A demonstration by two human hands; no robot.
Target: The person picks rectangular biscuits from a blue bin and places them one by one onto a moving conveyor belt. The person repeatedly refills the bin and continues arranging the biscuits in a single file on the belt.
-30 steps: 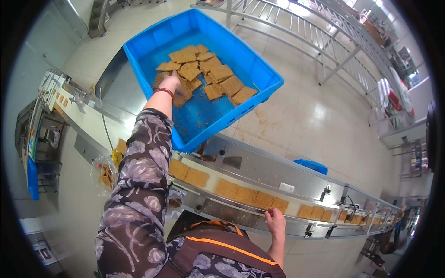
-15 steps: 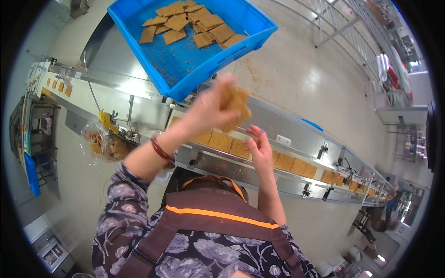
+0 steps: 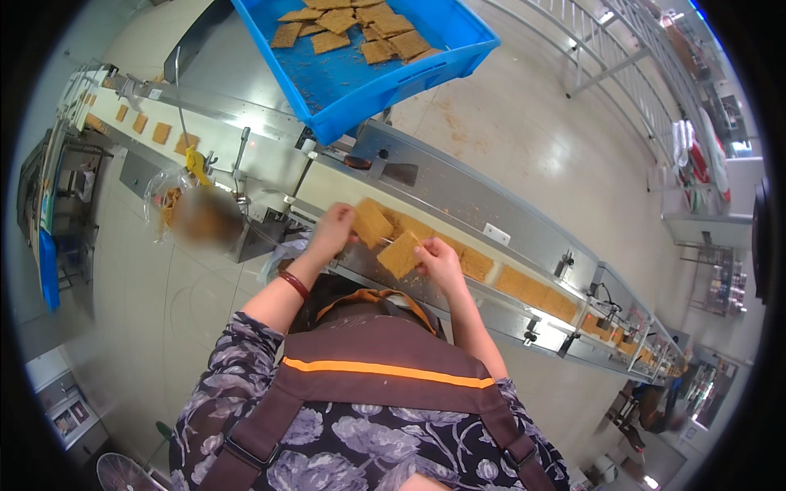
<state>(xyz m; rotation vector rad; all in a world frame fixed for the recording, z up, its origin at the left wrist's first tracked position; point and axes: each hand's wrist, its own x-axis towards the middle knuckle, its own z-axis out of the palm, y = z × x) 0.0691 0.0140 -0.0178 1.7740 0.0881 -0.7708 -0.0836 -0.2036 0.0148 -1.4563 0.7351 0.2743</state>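
Over the near side of the conveyor belt (image 3: 321, 184), my left hand (image 3: 332, 231) pinches a square golden-brown, biscuit-like slab (image 3: 371, 222) by its left edge. Just right of it and slightly nearer, a second square slab (image 3: 399, 256) is tilted, its right corner gripped between the fingers of my right hand (image 3: 440, 262). Behind both, a row of similar slabs (image 3: 536, 292) lies along the belt and runs off to the right. The held slabs hide part of that row.
Beyond the conveyor stands a blue plastic bin (image 3: 360, 106) with several loose slabs in it. Left of me, single slabs (image 3: 162, 132) lie spaced out on another belt. A clear plastic bag (image 3: 168, 204) with brown pieces hangs nearby. Crumbs dot the metal side plate (image 3: 458, 196).
My left hand has come down from near the bin to the belt with a slab. My right hand, empty before, now grips another slab. The view has shifted slightly.
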